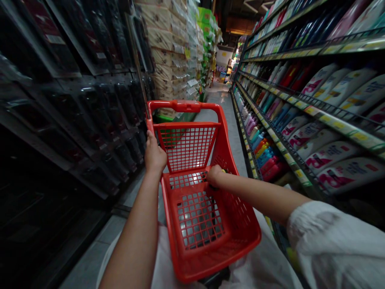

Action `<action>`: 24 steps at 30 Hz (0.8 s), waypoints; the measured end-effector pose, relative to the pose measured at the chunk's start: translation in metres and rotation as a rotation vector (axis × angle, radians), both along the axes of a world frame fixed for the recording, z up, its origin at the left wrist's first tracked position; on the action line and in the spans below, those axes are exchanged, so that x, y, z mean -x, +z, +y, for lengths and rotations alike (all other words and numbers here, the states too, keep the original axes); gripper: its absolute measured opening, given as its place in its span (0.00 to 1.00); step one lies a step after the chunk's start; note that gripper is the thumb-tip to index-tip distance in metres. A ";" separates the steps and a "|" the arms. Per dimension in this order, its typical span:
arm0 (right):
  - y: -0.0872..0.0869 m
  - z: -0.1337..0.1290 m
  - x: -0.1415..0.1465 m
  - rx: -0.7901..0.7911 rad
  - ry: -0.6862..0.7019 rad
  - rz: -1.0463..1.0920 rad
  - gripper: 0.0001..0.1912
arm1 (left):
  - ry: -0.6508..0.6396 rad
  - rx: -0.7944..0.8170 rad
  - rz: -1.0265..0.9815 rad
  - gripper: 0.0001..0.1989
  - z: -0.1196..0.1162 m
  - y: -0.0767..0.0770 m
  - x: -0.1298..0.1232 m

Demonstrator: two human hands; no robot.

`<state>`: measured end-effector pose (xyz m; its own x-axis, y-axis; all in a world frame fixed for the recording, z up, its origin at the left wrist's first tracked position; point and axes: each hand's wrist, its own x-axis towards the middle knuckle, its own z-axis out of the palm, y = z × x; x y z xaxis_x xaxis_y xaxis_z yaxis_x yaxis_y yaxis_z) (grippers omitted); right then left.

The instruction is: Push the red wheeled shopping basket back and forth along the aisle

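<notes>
A red plastic shopping cart [180, 263] with grid sides and floor stands in front of me, its handle bar on the far side. My left hand [155, 155] is wrapped round the cart's left side frame, below the handle corner. Inside the basket, my right hand [215, 176] is closed near the bottom of the raised grid flap [190, 146]. A small dark object with a bit of yellow shows at that hand, too hidden to name.
Shelves [339, 120] of bottles line the right side. Packaged goods hang on a rack [99, 108] at left, with stacked wrapped packs [168, 52] beyond. The tiled aisle floor [218, 100] runs ahead between them.
</notes>
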<state>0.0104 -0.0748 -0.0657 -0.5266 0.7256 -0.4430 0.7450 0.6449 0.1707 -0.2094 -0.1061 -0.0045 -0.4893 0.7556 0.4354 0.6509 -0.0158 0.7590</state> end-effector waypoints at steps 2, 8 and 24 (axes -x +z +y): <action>0.000 0.015 0.014 -0.035 -0.088 0.017 0.14 | 0.006 -0.008 -0.009 0.43 0.001 0.000 0.000; -0.043 -0.011 0.009 -0.049 -0.312 0.141 0.20 | 0.033 0.042 0.012 0.43 -0.003 0.004 0.000; -0.082 -0.067 0.055 0.050 -0.146 0.335 0.25 | 0.036 0.042 0.069 0.42 -0.006 0.000 0.004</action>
